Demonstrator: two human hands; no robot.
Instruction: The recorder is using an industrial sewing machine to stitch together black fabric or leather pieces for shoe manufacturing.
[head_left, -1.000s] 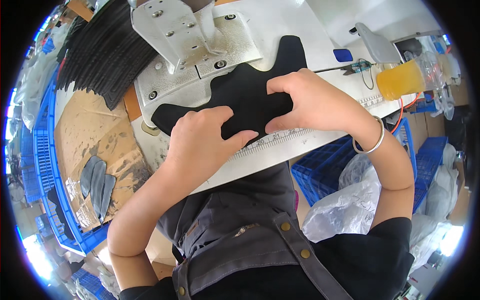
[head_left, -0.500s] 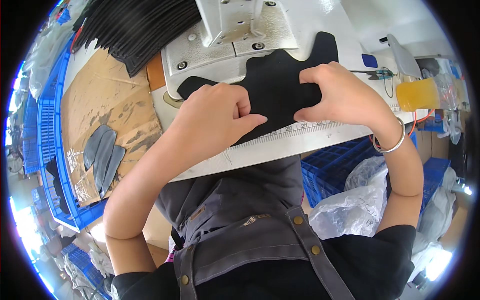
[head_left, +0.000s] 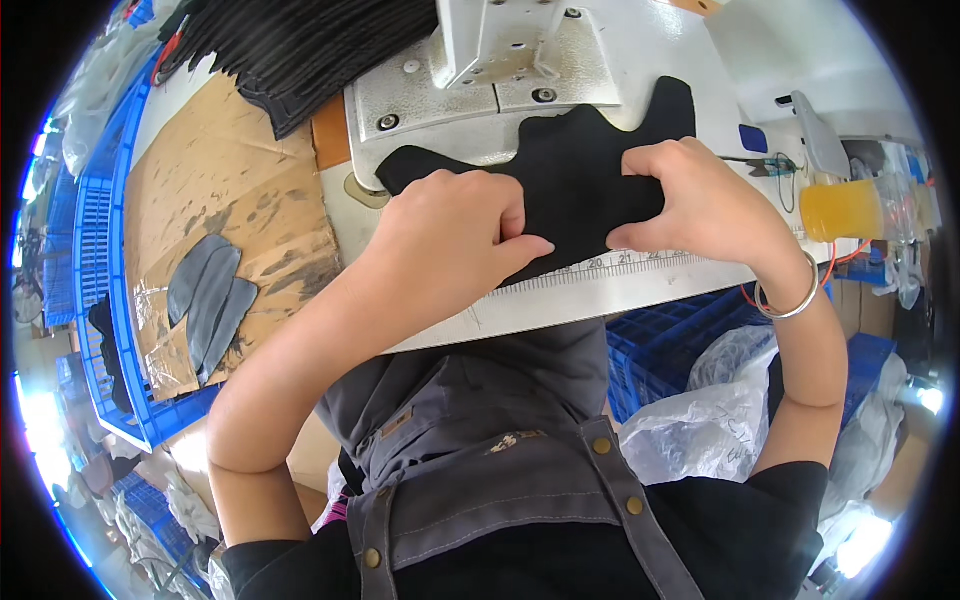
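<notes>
A black, flat, fabric-like cut piece (head_left: 575, 165) with a wavy far edge and lobes at both ends lies on the pale worktop, in front of a white machine's base. My left hand (head_left: 455, 215) grips its left part, thumb stretched toward the middle and the other fingers bent. On the right side my right hand (head_left: 690, 200) holds the piece, thumb and forefinger apart with black material showing between them. Both hands hide parts of the piece, and my right hand's remaining fingers are mostly out of sight. A silver bangle (head_left: 795, 290) circles my right wrist.
The machine base (head_left: 455, 122) stands just beyond the piece. A printed ruler strip (head_left: 640, 262) runs along the table's near edge. Left are stacked black pieces (head_left: 300, 50) and cardboard (head_left: 285, 215) with dark grey pieces (head_left: 212, 300). A yellow-filled container (head_left: 840, 212) stands right.
The whole view has shifted, so the machine, piece and hands appear slightly farther right. Both hands keep nearly the same hold on the black piece.
</notes>
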